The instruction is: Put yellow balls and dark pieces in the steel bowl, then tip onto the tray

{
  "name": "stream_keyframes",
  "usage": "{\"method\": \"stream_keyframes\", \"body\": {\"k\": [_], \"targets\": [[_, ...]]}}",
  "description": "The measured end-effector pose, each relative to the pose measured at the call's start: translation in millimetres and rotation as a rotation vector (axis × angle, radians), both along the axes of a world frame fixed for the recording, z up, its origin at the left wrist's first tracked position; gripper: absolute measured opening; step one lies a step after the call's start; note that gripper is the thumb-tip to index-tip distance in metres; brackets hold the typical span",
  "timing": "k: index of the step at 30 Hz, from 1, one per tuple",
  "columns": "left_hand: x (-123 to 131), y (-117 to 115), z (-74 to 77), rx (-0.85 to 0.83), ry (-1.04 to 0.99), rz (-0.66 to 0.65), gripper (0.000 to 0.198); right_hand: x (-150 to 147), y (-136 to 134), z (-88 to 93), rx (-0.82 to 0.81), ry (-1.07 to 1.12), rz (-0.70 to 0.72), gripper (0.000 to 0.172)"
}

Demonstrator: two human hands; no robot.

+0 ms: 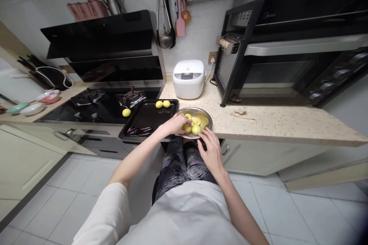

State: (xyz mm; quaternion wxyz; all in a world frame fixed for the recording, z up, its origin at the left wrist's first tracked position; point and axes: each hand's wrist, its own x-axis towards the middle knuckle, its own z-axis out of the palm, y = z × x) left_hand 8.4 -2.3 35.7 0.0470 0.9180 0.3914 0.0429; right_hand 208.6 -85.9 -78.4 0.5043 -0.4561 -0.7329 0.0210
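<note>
A round metal bowl (207, 114) at the counter's front edge holds several yellow fruits that look like lemons. One lemon (196, 129) lies near the bowl's front rim, and a paler one (196, 121) just behind it. My left hand (178, 124) reaches over the left rim, its fingers curled down around a lemon that they partly cover. At the right front of the bowl, my right hand (211, 148) has its fingers apart, with the fingertips by the rim beside the front lemon.
Left of the bowl is a black baking tray (143, 116) with two lemons (162, 104) and dark slender things (139, 131). Another lemon (126, 112) sits on the black stovetop (61, 113). Behind stands a white rice cooker (189, 79); right, an oven (276, 72) on a rack.
</note>
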Motion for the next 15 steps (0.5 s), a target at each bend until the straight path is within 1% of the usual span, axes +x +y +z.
{"method": "stream_keyframes", "body": {"k": [4,6,9,12,13,15], "targets": [[-5.4,7.6,-6.6,-0.075,0.012,-0.019,0.023,-1.4,-1.3,2.2,0.011,-0.027,-0.003,0.028],[-8.6,9.1,-9.4,-0.091,0.006,-0.016,0.025,-3.0,-2.6,3.4,0.016,-0.044,0.001,0.029],[-16.1,9.7,-10.4,-0.079,-0.080,-0.033,0.028,-4.7,-3.7,3.9,0.011,-0.053,0.007,0.031],[-30.1,14.8,-9.7,-0.009,-0.221,-0.005,0.028,-4.7,-2.9,2.4,0.000,-0.046,0.006,0.031],[-36.7,18.9,-10.2,0.041,-0.271,0.030,0.029,-4.4,-2.4,1.7,0.000,-0.046,0.007,0.031],[-52.4,31.1,-13.2,0.164,-0.346,0.140,0.035,-3.9,-1.4,0.7,0.003,-0.047,0.008,0.031]]}}
